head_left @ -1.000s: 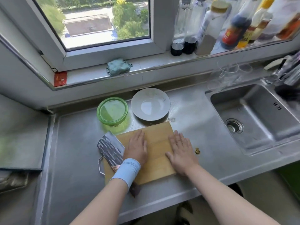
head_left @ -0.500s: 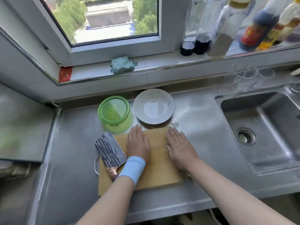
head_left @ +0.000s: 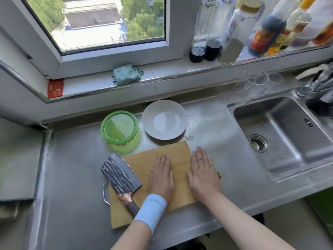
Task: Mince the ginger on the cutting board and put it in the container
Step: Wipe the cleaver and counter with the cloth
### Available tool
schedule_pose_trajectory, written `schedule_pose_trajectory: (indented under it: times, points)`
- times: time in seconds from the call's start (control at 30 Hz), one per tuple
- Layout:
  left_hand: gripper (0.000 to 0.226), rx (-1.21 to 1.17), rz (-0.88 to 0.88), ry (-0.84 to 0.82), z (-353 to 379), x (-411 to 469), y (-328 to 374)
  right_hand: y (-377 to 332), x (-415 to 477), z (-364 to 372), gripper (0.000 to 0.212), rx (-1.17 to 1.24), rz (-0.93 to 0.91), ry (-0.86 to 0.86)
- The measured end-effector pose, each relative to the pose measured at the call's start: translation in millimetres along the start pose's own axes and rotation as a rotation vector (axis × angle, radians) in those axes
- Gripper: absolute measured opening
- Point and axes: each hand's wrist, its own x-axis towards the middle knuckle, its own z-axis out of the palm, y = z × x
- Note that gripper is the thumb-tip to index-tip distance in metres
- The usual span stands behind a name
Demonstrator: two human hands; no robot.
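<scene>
A wooden cutting board (head_left: 140,163) lies on the steel counter near its front edge. My left hand (head_left: 161,176), with a light blue wristband, rests flat on the board, fingers together. My right hand (head_left: 203,175) lies flat over the board's right edge, palm down. Neither holds anything. A cleaver (head_left: 119,175) with a patterned blade lies on the board's left side, its handle toward me. A green lidded container (head_left: 119,127) stands behind the board at the left. A small yellowish ginger scrap (head_left: 219,175) sits on the counter right of my right hand. No ginger shows on the board.
A grey plate (head_left: 164,120) sits behind the board, right of the green container. The sink (head_left: 288,134) is at the right, clear glasses (head_left: 259,83) behind it. Bottles (head_left: 266,29) and a green cloth (head_left: 126,74) line the windowsill. A grey slab (head_left: 16,159) lies far left.
The view shifted and tilted while both hands stayed flat on the board. My right hand has slid to the board's right edge. The cleaver has not moved.
</scene>
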Motion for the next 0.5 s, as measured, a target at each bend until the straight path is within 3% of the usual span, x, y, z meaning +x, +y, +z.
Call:
schedule_pose_trajectory:
  times: [0.07, 0.17, 0.37, 0.43, 0.5]
  points:
    - [0.067, 0.058, -0.092, 0.073, 2, -16, -10, -24, -19, 7, 0.068, 0.039, -0.233, -0.072]
    - [0.064, 0.196, -0.114, 0.009, 9, -36, -12, -33, -43, 25, 0.064, 0.020, -0.474, -0.183]
    - [0.073, 0.283, -0.175, -0.019, 32, -41, 25, 61, -31, 11, 0.086, -0.078, -0.188, -0.120]
    - [0.073, 0.301, -0.106, -0.063, 46, -45, 41, 87, -33, 3, 0.086, -0.091, -0.159, -0.200]
    - [0.070, 0.321, 0.013, -0.096, 61, -57, 52, 95, -40, -3, 0.081, -0.055, -0.202, -0.158]
